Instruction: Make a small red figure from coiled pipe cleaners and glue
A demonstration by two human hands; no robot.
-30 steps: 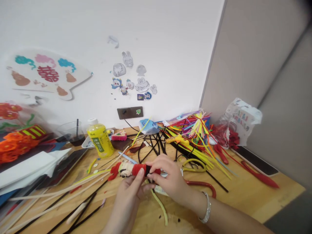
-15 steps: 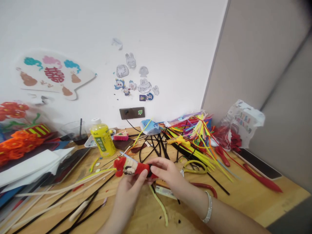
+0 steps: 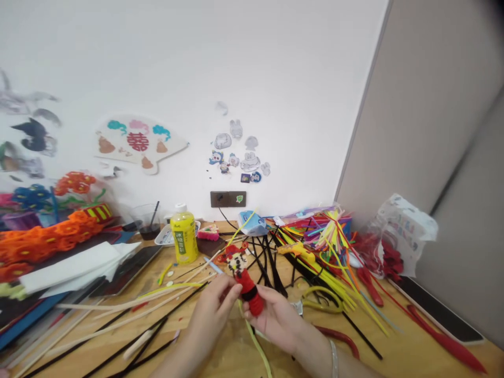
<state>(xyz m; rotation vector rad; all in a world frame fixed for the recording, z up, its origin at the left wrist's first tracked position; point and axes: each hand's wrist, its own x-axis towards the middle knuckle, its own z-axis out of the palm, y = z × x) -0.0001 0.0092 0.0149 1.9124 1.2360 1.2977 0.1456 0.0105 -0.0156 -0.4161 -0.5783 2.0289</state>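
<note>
A small pipe-cleaner doll (image 3: 247, 283) is held between both hands, tilted, with its face toward me. It has a red top, a pale face with dark marks, a red body and a black band low down. My left hand (image 3: 218, 302) pinches its side with thumb and fingers. My right hand (image 3: 275, 317) grips the lower end from the right; part of the base is hidden by the fingers. Behind the doll lie several black pipe cleaners (image 3: 271, 268). A pale yellow-green pipe cleaner (image 3: 254, 338) runs beneath the hands.
On the wooden table (image 3: 157, 320) stand a yellow bottle (image 3: 184, 239) and a cup with dark liquid (image 3: 148, 229). To the right lie a yellow glue gun (image 3: 297, 251), yellow-handled scissors (image 3: 323, 300), bundled pipe cleaners (image 3: 328, 233) and red-handled tools (image 3: 370, 286). White sheets (image 3: 79, 265) lie left.
The doll has turned from lying sideways to more upright, its face now toward me. My right hand has rolled palm-up around its lower end. The view has shifted left and up.
</note>
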